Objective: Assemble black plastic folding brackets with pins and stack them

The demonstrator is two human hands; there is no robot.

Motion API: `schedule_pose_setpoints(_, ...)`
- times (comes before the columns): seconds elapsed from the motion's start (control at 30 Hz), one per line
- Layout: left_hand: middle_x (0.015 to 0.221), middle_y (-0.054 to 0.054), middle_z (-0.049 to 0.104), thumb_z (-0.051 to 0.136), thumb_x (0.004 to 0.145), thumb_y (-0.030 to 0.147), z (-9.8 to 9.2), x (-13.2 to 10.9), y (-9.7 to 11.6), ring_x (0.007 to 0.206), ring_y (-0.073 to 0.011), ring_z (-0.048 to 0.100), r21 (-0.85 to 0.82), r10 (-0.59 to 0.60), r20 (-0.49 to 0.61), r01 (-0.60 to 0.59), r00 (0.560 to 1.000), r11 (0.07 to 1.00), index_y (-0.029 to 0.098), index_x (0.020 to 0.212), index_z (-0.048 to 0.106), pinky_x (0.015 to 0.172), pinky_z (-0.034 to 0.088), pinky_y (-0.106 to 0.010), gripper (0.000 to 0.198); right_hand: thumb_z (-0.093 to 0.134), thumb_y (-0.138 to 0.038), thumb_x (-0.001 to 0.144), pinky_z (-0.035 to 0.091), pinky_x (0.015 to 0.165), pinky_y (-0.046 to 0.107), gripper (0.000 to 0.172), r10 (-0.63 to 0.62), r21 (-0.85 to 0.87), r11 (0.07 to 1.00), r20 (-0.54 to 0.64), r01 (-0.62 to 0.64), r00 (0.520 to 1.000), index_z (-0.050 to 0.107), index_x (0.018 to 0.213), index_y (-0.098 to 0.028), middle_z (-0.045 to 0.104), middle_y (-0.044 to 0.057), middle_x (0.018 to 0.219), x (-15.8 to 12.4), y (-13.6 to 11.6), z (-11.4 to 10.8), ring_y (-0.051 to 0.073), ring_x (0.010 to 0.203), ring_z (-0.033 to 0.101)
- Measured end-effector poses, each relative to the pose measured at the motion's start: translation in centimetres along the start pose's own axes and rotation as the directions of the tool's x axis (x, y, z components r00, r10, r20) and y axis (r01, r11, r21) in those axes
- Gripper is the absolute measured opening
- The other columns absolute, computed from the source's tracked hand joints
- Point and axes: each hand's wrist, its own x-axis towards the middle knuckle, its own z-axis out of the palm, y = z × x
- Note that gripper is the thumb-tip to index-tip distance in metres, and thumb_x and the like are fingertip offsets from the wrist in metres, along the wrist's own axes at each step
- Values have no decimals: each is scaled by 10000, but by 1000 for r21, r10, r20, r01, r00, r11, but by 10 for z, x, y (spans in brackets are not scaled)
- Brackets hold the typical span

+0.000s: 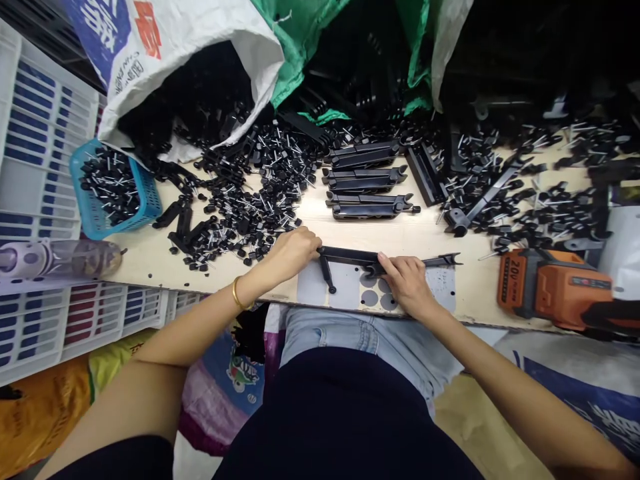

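Observation:
My left hand (296,248) is closed, its fingertips pinching at the left end of a long black plastic bar (350,255). My right hand (407,280) grips the same bar near its right end, thumb on top. A short thin black arm (327,273) hangs down at an angle from the bar's left end. Out past my right hand, a black fork-ended arm (443,260) points right. Beneath lies a grey patch with round spots (370,298) on the wooden table. What my left fingertips cover is hidden.
Several finished-looking black bars (367,180) are stacked behind my hands. Black knobs with metal pins (265,193) lie heaped left and right. A blue basket (150,200) of pins stands left. An orange power tool (555,287) lies right. Open sacks (255,40) line the back.

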Motion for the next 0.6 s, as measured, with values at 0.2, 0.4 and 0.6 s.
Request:
schedule_pose_setpoints(0.2,785,-90,661,564,841,195,-15,7,7,828,-226,608,122,23,120,-38,993,992,128,803,660,639,449,-287,123,376,-62,863,370,820,407,605,60,-5,998,25,-60,998,254,1438,-205,590,102,950,2,-6,0,231,884,504)
schedule_pose_setpoints(0.4,772,-101,658,524,830,142,-8,3,10,824,-232,607,128,-56,72,46,996,991,129,780,665,655,453,-297,150,370,-108,891,368,836,413,522,28,50,998,99,-33,995,336,1403,-197,591,102,948,5,1,-1,232,901,500)
schedule_pose_setpoints(0.6,1260,-151,558,655,744,261,-12,4,6,1160,-272,505,-49,317,174,-313,932,948,146,1304,481,960,379,-376,597,435,-216,894,398,873,449,487,7,267,961,223,-68,975,378,1377,-191,636,114,1036,30,22,-28,251,937,554)
